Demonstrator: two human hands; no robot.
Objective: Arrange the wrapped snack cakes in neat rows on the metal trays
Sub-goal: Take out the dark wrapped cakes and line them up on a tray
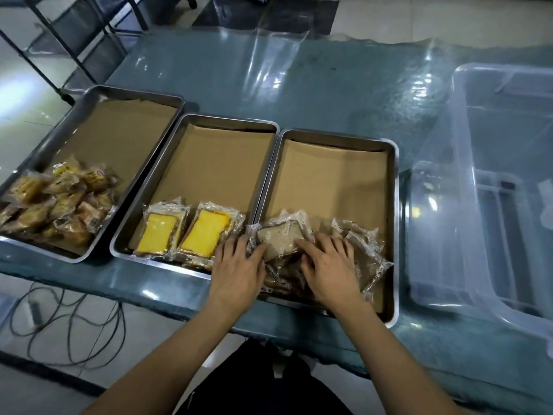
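The brown wrapped cake (pixel 276 239) lies between both hands, corner pointing away (atop a loose pile); left hand (pixel 238 265) and right hand (pixel 327 265) rest spread fingers on it.

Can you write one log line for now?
both hands, left hand and right hand, on brown cakes | right tray | unsorted

No legible txt on wrappers (pixel 281 235)

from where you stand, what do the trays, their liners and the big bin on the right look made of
Trays: bare metal, likely stainless steel, with a shiny reflective rim. Liners: matte brown paper or thin card, creased at the far edge. Bin: clear see-through plastic, glossy.
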